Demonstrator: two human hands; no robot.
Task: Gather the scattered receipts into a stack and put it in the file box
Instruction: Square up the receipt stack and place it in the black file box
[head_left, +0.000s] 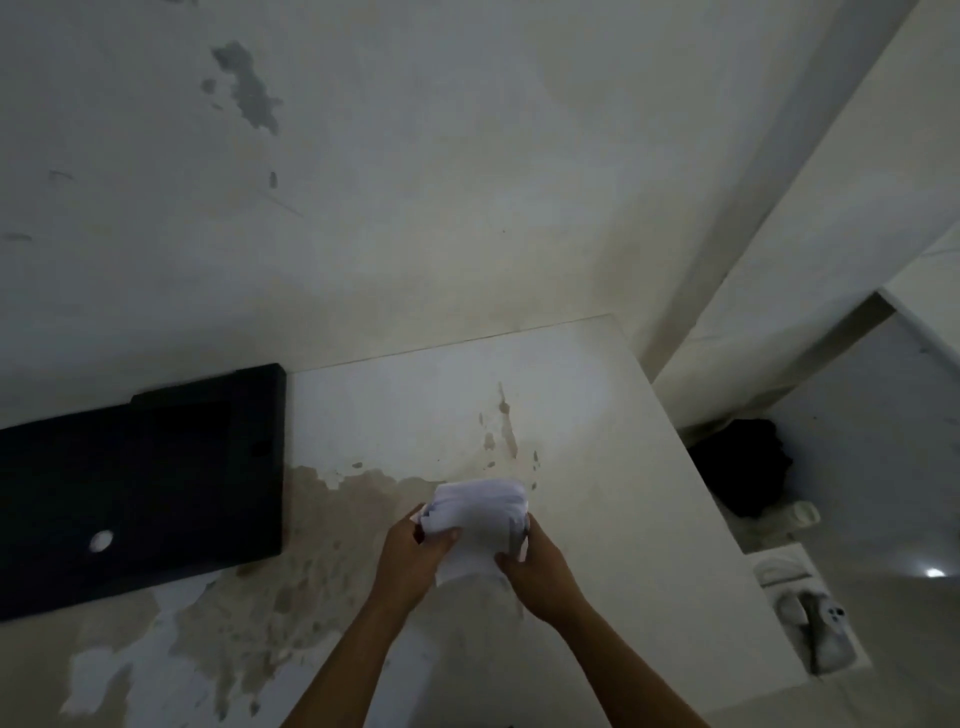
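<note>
A bunch of white receipts (480, 519) is held upright above the worn white table (597, 467), near its middle. My left hand (415, 556) grips the bunch from the left, thumb across its front. On the right side my right hand (535, 564) holds the papers' edge, fingers curled behind them. A black file box (140, 493) lies flat on the table's left part, about a hand's width left of the receipts; a small round hole shows in its front face.
The wall rises right behind the table. The table's right edge drops to a floor strip with a dark bundle (743, 467), a small white cup (805, 514) and an open white box holding grey items (815, 618).
</note>
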